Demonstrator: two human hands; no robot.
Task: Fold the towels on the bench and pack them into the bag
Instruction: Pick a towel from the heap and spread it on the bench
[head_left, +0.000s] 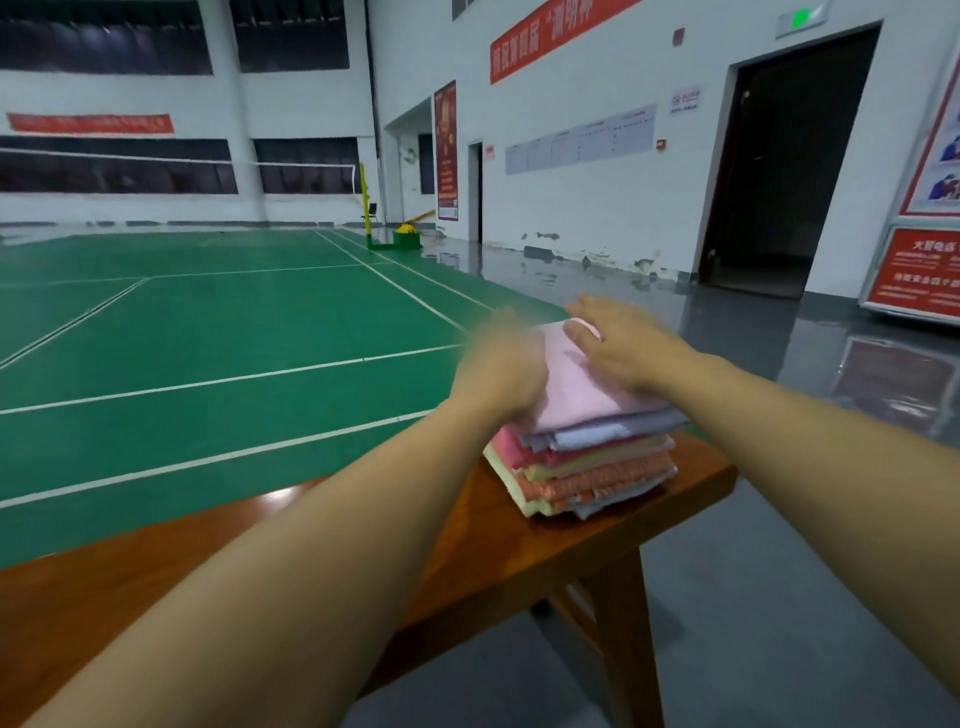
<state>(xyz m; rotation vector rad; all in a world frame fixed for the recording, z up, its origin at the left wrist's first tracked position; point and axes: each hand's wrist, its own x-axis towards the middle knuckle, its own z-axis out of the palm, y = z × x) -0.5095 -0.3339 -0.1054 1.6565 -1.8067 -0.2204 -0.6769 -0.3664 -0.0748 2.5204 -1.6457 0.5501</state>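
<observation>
A stack of several folded towels (592, 457) sits at the right end of the brown wooden bench (467, 545). The top one is a pale pink towel (576, 389); grey-blue, pink, yellow and orange ones lie under it. My right hand (623, 343) lies flat on the pink towel with its fingers stretched out. My left hand (501, 364) is blurred by motion at the left side of the stack's top; its fingers cannot be made out. No bag is in view.
A green badminton court (208, 338) with white lines lies beyond the bench. Grey glossy floor (753, 545) spreads to the right. A dark doorway (779, 171) and a red notice stand (914, 275) are at the far right wall.
</observation>
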